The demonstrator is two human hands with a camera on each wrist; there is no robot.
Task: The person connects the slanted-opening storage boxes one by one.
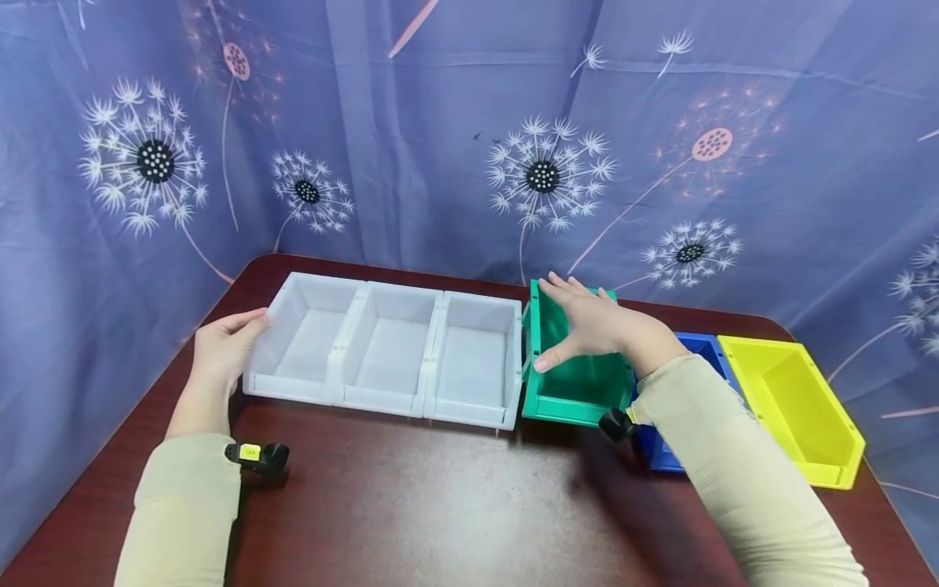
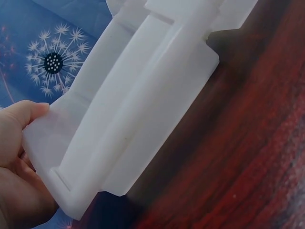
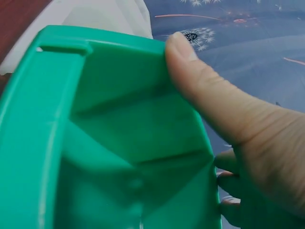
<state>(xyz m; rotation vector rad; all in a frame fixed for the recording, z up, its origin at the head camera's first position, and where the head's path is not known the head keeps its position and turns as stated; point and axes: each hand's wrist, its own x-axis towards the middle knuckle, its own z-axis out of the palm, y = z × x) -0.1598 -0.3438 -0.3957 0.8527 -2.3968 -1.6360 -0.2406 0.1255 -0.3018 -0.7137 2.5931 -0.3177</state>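
Three white storage bins stand joined side by side in a row. My left hand [image 1: 223,350] pinches the outer side wall of the leftmost white bin [image 1: 289,390], thumb and fingers at its rim. In the left wrist view this white bin [image 2: 107,152] looms large, with dark shadow under its edge. At the row's other end, my right hand [image 1: 594,322] grips a green bin [image 1: 568,410] from above. The right wrist view has the thumb [image 3: 205,86] on the rim of the green bin [image 3: 28,138] and the other fingers behind its back wall.
To the right of the green bin are a blue bin [image 1: 663,461], partly hidden by the right arm, and a yellow bin [image 1: 822,473]. All stand along the back of a dark reddish table [image 1: 411,489]. A blue dandelion-print curtain [image 1: 411,122] hangs behind it.
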